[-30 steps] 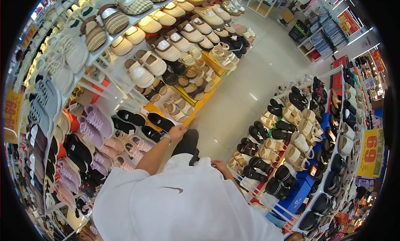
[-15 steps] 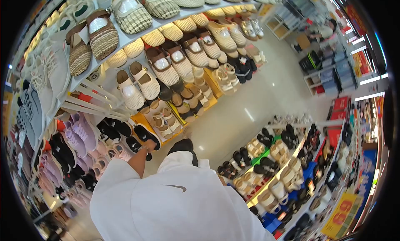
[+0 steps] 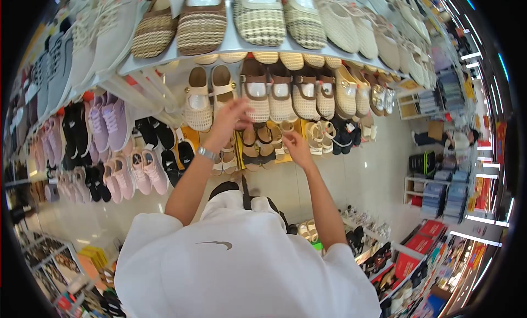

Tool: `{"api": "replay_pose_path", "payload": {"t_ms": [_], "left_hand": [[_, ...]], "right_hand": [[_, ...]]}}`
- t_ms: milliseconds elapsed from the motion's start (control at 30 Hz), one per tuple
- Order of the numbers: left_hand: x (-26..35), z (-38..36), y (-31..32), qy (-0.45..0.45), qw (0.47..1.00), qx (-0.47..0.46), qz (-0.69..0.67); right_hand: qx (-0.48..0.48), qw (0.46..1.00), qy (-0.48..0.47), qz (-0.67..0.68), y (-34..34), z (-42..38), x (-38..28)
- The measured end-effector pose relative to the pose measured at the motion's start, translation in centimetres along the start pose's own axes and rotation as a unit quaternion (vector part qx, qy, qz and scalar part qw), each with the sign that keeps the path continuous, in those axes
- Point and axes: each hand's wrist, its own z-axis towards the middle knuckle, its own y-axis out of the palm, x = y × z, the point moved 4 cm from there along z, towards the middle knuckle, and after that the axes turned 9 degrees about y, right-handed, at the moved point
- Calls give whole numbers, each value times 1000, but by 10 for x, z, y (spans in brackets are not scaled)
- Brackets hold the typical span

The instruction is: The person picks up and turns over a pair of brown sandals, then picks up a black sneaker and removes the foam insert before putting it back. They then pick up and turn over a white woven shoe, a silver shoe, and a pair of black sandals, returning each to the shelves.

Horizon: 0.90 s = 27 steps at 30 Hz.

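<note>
My left hand [image 3: 233,117], a watch on its wrist, is raised with fingers spread in front of a brown-strapped woven shoe [image 3: 255,95] on the middle row of a shoe rack. It holds nothing that I can see. My right hand [image 3: 296,145] is lifted beside it, lower and to the right, fingers loose and empty, close to the tan sandals [image 3: 258,145] on the low yellow tier. My white shirt fills the bottom of the view.
A white upper shelf [image 3: 230,43] carries woven slip-ons [image 3: 203,21]. Pink sneakers [image 3: 137,172] and black shoes [image 3: 156,134] stand to the left. Another shoe rack [image 3: 368,241] is behind at lower right across a tiled aisle [image 3: 357,175]. A person [image 3: 450,139] crouches far right.
I have turned to face the rack. Both hands have risen from waist height to the middle row of shoes, the left from the low black shoes.
</note>
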Motion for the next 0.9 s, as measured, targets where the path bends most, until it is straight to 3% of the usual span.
{"api": "replay_pose_path", "payload": {"t_ms": [100,167,267,300,433,533,633,800,900], "left_hand": [[38,35,-32,83,982,167,-34],[53,56,-55,137,954,253,-84],[63,92,-86,134,947,259,-132],[67,101,-91,131,957,214,-148],[70,122,-102,159,962,210,-64],[74,108,-91,170,950,262,-21],[79,77,-71,182,946,259,-64],[60,10,-43,190,939,270,-90],[46,-52,-23,180,945,266,-55]], "right_hand": [[-34,989,-139,-40,12,35,-115],[-64,981,-181,6,30,49,-174],[-94,958,-268,-44,54,72,-231],[-88,948,-304,-40,61,78,-244],[-45,912,-401,-73,83,112,-256],[-83,936,-340,-33,87,135,-248],[-199,952,-184,143,94,168,-225],[-249,892,-88,367,77,162,-227],[-267,875,-46,402,47,150,-226]]}}
